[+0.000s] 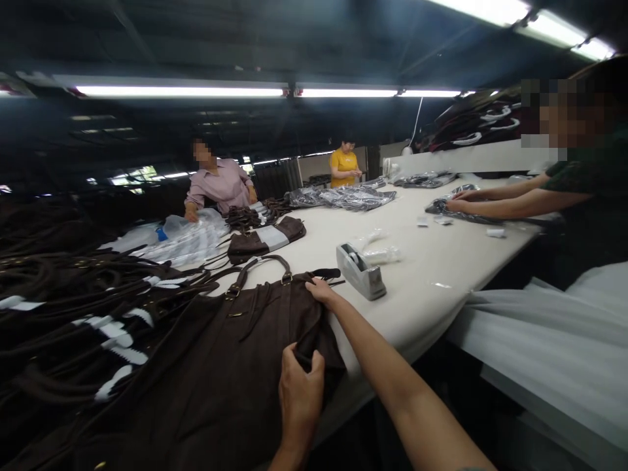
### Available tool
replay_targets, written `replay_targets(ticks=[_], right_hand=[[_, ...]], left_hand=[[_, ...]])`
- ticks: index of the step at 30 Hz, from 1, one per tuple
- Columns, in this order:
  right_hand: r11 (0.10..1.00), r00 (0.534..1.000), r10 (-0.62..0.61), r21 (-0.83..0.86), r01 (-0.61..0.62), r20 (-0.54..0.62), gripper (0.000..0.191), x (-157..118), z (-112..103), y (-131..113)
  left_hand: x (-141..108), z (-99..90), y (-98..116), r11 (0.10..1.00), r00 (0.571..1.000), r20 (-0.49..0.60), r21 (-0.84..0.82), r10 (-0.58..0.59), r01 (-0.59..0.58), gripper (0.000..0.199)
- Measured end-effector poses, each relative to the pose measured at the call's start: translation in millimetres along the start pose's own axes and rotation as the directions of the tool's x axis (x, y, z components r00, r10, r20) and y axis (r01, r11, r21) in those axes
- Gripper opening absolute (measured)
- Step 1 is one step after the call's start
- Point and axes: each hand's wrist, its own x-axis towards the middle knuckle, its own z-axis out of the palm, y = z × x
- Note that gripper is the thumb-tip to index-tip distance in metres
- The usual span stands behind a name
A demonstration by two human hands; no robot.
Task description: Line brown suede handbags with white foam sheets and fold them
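Observation:
A dark brown bag [235,353] with two looped handles and brass-coloured buckles lies at the near side of the white table. My right hand [321,291] holds its upper right corner, beside a dark strap end. Lower on the same side edge, my left hand [300,392] grips the bag's fabric, with thumb and forefinger visible around a fold. Just right of the bag's top stands a grey tape dispenser [362,271].
Many brown bags [63,327] with white paper-like strips are heaped at left. Another brown bag [267,240], clear plastic [189,239] and wrapped items [353,196] lie farther back. Three people stand around the table [441,261]. White sheets [549,340] hang at right.

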Motion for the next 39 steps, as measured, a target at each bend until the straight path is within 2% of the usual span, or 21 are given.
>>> replay_targets(ticks=[2,5,7,9,12,14,16,17,18,20,21,23,25,29,32,34,36,39], right_hand=[[0.998,0.998,0.022,0.054,-0.025,0.064,0.024,-6,-2,-3],[0.994,0.992,0.024,0.099,-0.036,0.122,0.028,-16,-8,-9],[0.995,0.994,0.016,0.095,-0.026,0.106,0.027,-24,-16,-11],[0.998,1.000,0.015,0.058,-0.016,0.016,0.020,-33,-30,-10],[0.999,0.975,0.003,-0.053,-0.015,-0.224,0.017,-56,-55,-9],[0.990,0.930,-0.044,-0.138,-0.007,-0.365,0.026,-78,-65,-10],[0.976,0.890,-0.136,-0.213,0.045,-0.436,0.034,-104,-63,-12],[0.967,0.886,-0.189,-0.235,0.093,-0.425,0.035,-116,-58,-13],[0.962,0.902,-0.224,-0.232,0.143,-0.369,0.033,-126,-51,-12],[0.970,0.969,-0.215,-0.139,0.198,-0.122,0.033,-142,-34,-8],[0.980,0.983,-0.183,-0.070,0.185,0.028,0.034,-147,-26,-5],[0.993,0.961,-0.117,0.037,0.111,0.249,0.036,-152,-15,1],[0.993,0.939,-0.107,0.083,0.084,0.327,0.038,-153,-12,5],[0.990,0.899,-0.141,0.032,0.140,0.415,0.025,-148,-17,4],[0.967,0.889,-0.229,-0.014,0.255,0.397,0.018,-139,-14,4],[0.961,0.905,-0.270,0.031,0.275,0.329,0.028,-133,-10,6],[0.971,0.943,-0.233,0.101,0.215,0.239,0.046,-127,-5,8],[0.960,0.982,-0.078,0.279,0.028,0.170,0.067,-119,2,9]], left_hand=[[-1,0.3,-5,1.000,1.000,0.020,-0.024,-0.006,0.006,0.039],[-1,1.3,-7,0.984,0.981,-0.084,-0.031,0.172,-0.175,0.035],[-1,2.6,-9,0.951,0.935,-0.179,0.006,0.306,-0.310,0.033],[-1,4.0,-11,0.907,0.873,-0.249,0.064,0.419,-0.417,0.034],[-2,4.9,-12,0.854,0.799,-0.304,0.143,0.519,-0.500,0.037],[-3,4.1,-10,0.840,0.778,-0.317,0.180,0.543,-0.513,0.037],[-5,2.5,-7,0.839,0.779,-0.313,0.194,0.543,-0.508,0.036],[-5,1.7,-6,0.843,0.785,-0.307,0.194,0.539,-0.502,0.035],[-5,0.8,-4,0.847,0.792,-0.300,0.192,0.532,-0.497,0.034],[-3,-0.5,-2,0.854,0.803,-0.291,0.180,0.520,-0.488,0.034],[-2,-1.1,-2,0.856,0.806,-0.288,0.166,0.516,-0.489,0.035],[3,-2.5,-1,0.856,0.812,-0.274,0.119,0.516,-0.503,0.034],[8,-5.1,-2,0.847,0.819,-0.230,0.049,0.525,-0.529,0.033],[12,-13.3,-11,0.823,0.824,-0.068,-0.056,0.562,-0.566,0.034],[10,-17.3,-25,0.785,0.788,0.001,-0.077,0.616,-0.614,0.041],[7,-17.7,-38,0.751,0.750,0.055,-0.096,0.659,-0.653,0.050],[6,-16.9,-50,0.722,0.710,0.134,-0.129,0.692,-0.680,0.057],[7,-15.6,-62,0.701,0.670,0.210,-0.151,0.712,-0.697,0.060]])
